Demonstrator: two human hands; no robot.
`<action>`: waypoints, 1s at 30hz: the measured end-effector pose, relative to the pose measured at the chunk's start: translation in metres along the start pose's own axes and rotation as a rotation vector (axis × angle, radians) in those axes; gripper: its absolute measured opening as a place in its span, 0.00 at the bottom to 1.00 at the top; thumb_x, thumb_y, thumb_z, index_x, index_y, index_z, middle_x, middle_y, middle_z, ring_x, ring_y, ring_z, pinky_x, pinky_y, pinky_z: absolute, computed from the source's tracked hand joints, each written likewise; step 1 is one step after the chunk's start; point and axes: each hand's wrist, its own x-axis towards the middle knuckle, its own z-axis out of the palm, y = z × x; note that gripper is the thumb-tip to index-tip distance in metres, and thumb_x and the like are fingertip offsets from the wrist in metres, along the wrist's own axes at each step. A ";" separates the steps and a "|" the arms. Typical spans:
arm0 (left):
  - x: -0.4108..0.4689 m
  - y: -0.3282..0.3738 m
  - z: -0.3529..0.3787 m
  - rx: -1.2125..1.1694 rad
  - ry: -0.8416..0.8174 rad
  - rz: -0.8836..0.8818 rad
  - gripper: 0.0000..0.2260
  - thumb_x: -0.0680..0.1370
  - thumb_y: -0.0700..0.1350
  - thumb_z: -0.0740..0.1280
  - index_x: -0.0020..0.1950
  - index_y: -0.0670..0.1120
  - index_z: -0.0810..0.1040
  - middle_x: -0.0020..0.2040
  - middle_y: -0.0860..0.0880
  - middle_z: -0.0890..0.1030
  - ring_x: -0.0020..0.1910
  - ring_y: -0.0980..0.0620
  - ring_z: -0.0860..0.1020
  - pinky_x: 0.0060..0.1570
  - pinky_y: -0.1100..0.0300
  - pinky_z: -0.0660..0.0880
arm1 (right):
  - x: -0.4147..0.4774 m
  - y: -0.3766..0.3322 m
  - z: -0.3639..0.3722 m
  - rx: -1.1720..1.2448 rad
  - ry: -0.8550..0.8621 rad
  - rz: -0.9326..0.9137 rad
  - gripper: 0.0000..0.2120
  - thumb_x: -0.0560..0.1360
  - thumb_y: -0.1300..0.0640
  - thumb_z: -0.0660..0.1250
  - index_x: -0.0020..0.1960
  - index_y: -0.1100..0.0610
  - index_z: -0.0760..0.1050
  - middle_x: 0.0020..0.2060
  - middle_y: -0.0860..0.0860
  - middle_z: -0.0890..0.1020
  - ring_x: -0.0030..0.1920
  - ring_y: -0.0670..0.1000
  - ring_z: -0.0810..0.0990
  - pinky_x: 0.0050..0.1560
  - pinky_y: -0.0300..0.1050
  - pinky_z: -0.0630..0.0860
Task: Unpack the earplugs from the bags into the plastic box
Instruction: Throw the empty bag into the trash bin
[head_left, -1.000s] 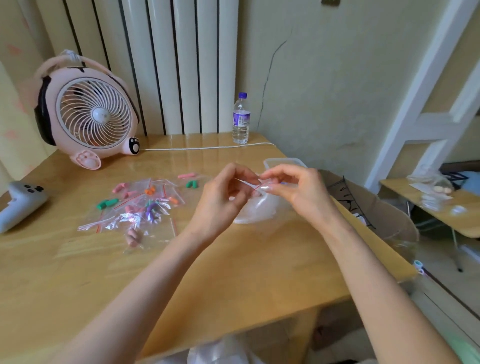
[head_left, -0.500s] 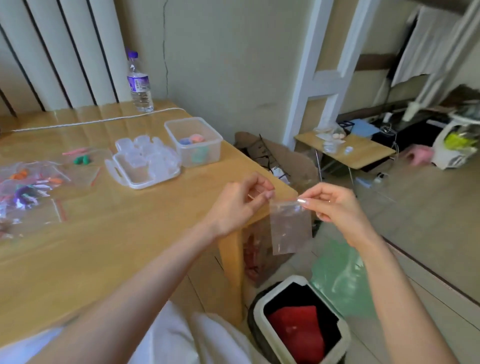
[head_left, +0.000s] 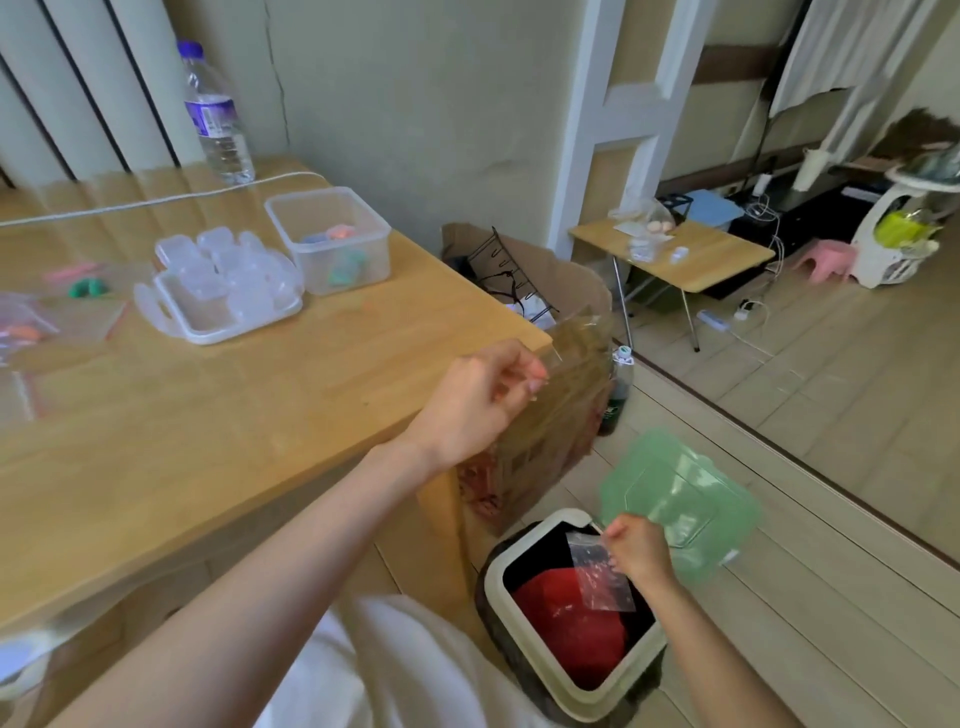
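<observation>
My right hand (head_left: 641, 551) pinches an empty clear zip bag (head_left: 602, 577) by its top corner, low over the open waste bin (head_left: 540, 654) on the floor. At the wooden table's (head_left: 208, 426) right corner my left hand (head_left: 483, 395) hovers with loosely curled fingers and holds nothing. The clear plastic box (head_left: 332, 239) stands at the back of the table with pink, blue and green earplugs inside. Clear bags with coloured earplugs (head_left: 31, 327) lie at the table's left edge.
A lid-tray of small clear containers (head_left: 218, 280) sits left of the box; a water bottle (head_left: 215, 114) stands behind. The bin's green lid (head_left: 680, 499) is raised. A cardboard box (head_left: 561, 405) and a dark bottle (head_left: 618, 395) stand beside the table leg.
The view swung right and down. My left hand let go of the empty bag, and my right hand carried it down to the bin's opening.
</observation>
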 end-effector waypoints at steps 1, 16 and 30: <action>0.000 0.000 0.000 0.004 0.003 0.003 0.04 0.78 0.38 0.64 0.50 0.43 0.77 0.43 0.49 0.81 0.41 0.55 0.79 0.45 0.67 0.75 | -0.001 0.008 0.008 -0.037 0.004 0.010 0.17 0.73 0.67 0.64 0.29 0.51 0.71 0.35 0.55 0.83 0.39 0.57 0.82 0.43 0.53 0.80; 0.000 0.004 -0.007 0.019 0.032 0.001 0.04 0.78 0.39 0.64 0.49 0.42 0.78 0.41 0.56 0.78 0.38 0.62 0.77 0.41 0.70 0.73 | 0.006 0.029 0.027 0.235 -0.043 0.204 0.10 0.74 0.63 0.66 0.53 0.60 0.80 0.45 0.54 0.83 0.44 0.55 0.81 0.52 0.54 0.79; -0.010 -0.009 -0.076 0.092 0.175 -0.024 0.05 0.78 0.40 0.64 0.51 0.44 0.78 0.49 0.51 0.80 0.46 0.55 0.79 0.43 0.69 0.74 | -0.080 -0.254 -0.120 0.709 0.416 -0.641 0.09 0.75 0.63 0.64 0.48 0.51 0.79 0.38 0.46 0.82 0.34 0.49 0.79 0.39 0.48 0.77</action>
